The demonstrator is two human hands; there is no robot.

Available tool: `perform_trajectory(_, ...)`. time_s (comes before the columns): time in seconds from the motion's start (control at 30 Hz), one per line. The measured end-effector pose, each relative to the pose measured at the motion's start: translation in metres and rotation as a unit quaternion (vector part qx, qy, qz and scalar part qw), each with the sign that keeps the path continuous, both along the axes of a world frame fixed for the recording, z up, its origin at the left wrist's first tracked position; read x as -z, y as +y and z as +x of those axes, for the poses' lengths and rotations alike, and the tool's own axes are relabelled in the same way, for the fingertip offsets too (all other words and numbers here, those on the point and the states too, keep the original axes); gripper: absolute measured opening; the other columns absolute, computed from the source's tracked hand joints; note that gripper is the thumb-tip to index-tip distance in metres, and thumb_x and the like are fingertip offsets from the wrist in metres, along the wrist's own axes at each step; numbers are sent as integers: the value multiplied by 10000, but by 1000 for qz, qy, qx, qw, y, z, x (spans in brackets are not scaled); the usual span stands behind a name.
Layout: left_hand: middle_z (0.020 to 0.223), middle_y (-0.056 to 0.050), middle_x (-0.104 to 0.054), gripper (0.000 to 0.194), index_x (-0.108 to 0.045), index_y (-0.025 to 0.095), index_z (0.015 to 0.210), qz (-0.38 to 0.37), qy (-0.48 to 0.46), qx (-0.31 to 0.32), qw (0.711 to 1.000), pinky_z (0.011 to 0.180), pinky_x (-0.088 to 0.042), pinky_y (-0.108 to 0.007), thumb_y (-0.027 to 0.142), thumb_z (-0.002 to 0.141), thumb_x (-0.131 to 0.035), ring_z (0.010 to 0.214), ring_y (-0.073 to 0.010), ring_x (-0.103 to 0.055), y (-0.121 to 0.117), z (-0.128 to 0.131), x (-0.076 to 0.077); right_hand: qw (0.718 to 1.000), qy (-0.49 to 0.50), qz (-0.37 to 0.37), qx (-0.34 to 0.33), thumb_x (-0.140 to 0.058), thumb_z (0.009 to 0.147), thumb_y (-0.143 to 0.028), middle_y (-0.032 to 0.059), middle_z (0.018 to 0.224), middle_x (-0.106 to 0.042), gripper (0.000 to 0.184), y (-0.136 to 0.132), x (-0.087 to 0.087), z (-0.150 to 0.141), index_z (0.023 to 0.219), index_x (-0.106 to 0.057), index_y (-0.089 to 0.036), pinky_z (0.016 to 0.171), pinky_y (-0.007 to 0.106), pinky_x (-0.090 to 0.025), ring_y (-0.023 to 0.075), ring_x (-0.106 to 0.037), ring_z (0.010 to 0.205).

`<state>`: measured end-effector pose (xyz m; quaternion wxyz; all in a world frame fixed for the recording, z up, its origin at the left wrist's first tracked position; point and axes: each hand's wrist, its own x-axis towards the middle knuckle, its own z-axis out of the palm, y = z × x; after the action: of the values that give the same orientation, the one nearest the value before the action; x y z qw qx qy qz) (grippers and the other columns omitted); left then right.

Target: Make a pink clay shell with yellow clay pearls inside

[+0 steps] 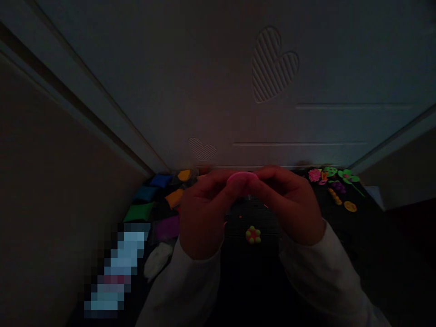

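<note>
A flattened piece of pink modelling clay (242, 175) is raised above the dark table, gripped at its edges from both sides. My left hand (204, 213) pinches its left side with the thumb on the near face. From the right, my right hand (297, 206) pinches it the same way, the two thumb tips close together. Fingers behind the clay are partly hidden. Below and between my hands lies a small flower shape (253, 235) with yellow-green balls around a reddish centre.
Coloured clay packs lie on the left, among them a green pack (139, 211), a purple pack (166, 228) and a white lump (157, 261). Beside them is a bright blurred-out screen (122, 263). Finished-looking clay shapes (337, 186) sit at back right. A white panel (218, 81) rises behind the table.
</note>
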<state>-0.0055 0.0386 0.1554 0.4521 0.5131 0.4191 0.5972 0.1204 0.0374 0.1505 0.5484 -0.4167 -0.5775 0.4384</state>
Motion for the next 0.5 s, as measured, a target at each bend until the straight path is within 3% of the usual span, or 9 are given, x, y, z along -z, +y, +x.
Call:
perform_trajectory(0.2,726,31,-677,82,-693,239,726,1,-37,-2,999,626,-500,-185,283,748,-628,688,-89,-617,2,4,3,1000,-27,13,7,-636,749,-300,-18,688,-584,97,0,2,1,796,-641,-215,648,277,-436,126,-571,698)
perform_trajectory(0.5,712,28,-662,114,-698,226,691,-29,28,-12,999,659,-477,-201,300,743,-630,692,-93,-597,-2,4,-7,999,-32,9,-8,-638,742,-319,-5,722,-601,134,-2,0,2,828,-638,-217,677,300,-453,142,-573,718)
